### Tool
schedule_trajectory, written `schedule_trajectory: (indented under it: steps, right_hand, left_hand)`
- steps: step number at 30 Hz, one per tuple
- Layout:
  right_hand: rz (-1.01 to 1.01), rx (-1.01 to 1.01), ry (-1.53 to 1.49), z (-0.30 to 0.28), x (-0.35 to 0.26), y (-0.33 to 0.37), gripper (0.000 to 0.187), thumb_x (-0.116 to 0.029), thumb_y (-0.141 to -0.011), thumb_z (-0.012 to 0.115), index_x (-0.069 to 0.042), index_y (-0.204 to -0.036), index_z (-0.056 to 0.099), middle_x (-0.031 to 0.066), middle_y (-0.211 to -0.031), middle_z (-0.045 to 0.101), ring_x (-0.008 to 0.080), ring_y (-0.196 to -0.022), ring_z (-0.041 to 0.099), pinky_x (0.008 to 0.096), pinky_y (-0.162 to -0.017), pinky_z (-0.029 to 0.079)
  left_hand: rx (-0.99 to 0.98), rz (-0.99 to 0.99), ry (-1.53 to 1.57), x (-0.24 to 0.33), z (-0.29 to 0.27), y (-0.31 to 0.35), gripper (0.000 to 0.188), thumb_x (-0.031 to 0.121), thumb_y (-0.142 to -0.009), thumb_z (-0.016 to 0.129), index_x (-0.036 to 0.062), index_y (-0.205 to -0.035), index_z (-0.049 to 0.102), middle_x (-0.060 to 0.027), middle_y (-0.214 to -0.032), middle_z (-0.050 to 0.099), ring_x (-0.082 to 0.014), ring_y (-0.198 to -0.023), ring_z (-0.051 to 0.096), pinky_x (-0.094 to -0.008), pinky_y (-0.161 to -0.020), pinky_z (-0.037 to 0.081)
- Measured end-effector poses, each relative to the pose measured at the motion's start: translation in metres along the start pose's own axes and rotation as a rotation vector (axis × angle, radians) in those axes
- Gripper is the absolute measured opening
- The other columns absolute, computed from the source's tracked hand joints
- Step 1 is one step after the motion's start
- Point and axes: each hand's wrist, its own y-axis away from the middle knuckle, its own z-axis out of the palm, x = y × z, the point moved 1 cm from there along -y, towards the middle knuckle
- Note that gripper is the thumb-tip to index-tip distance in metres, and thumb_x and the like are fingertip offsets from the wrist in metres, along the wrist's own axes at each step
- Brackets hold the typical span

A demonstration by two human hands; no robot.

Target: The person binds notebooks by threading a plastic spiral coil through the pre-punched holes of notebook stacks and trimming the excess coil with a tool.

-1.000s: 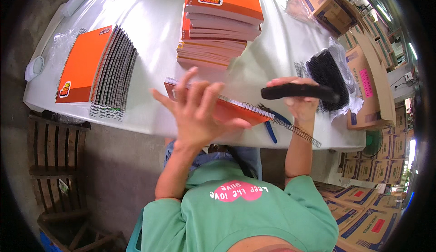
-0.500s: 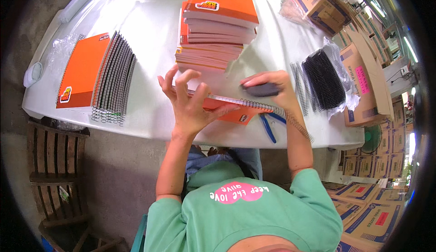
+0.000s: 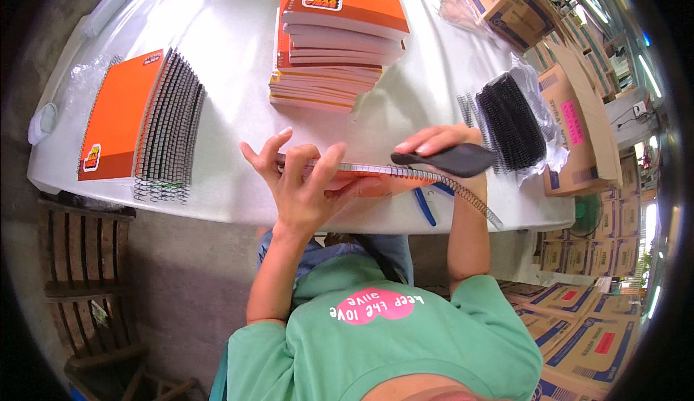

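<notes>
Between my hands a thin orange notebook (image 3: 396, 182) stands on edge, its punched spine facing up. My left hand (image 3: 302, 184) is closed around its left part, fingers on the far side and thumb on the near side. A wire spiral coil (image 3: 473, 198) runs through the right part of the spine and hangs free past its right end. My right hand (image 3: 442, 139) grips a smooth, dark, paddle-shaped piece (image 3: 455, 159) above the coil; its exact kind is unclear. Blue-handled pliers (image 3: 424, 206) lie on the table beneath, partly hidden.
A tall stack of orange notebooks (image 3: 347, 21) stands ahead on the white-covered table (image 3: 238, 104). Spiral-bound notebooks (image 3: 123, 115) are piled at left. Black coils (image 3: 512, 122) lie at right beside an open cardboard box (image 3: 582, 126). A slatted wooden chair (image 3: 87, 256) stands lower left.
My right hand has moved slightly right with the dark piece, which now shows more of its length. The notebook stays in my left hand, and the whole view has shifted a little.
</notes>
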Motion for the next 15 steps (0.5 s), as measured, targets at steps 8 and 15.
schedule_trajectory:
  steps: [8, 15]
  right_hand:
    - [0.024, -0.077, 0.326, 0.007, -0.005, -0.009, 0.02, -0.011, -0.073, 0.071, 0.001, -0.09, 0.07, 0.0183, -0.093, 0.068, 0.0263, -0.087, 0.067, 0.0317, -0.079, 0.052]
    - [0.024, 0.044, 0.318, 0.012, -0.008, -0.01, 0.017, -0.001, -0.073, 0.065, 0.0, -0.089, 0.07, 0.015, -0.092, 0.07, 0.0208, -0.084, 0.068, 0.0292, -0.078, 0.053]
  left_hand:
    - [-0.058, -0.067, 0.128, 0.01, -0.007, -0.012, 0.043, 0.036, -0.05, 0.086, 0.0137, -0.064, 0.052, -0.0061, -0.1, 0.046, -0.0349, -0.121, 0.03, -0.0529, -0.097, 0.024]
    - [-0.079, -0.094, 0.191, 0.007, -0.005, -0.02, 0.046, 0.034, -0.047, 0.088, 0.0114, -0.063, 0.051, -0.0124, -0.118, 0.045, -0.0392, -0.129, 0.021, -0.0499, -0.101, 0.027]
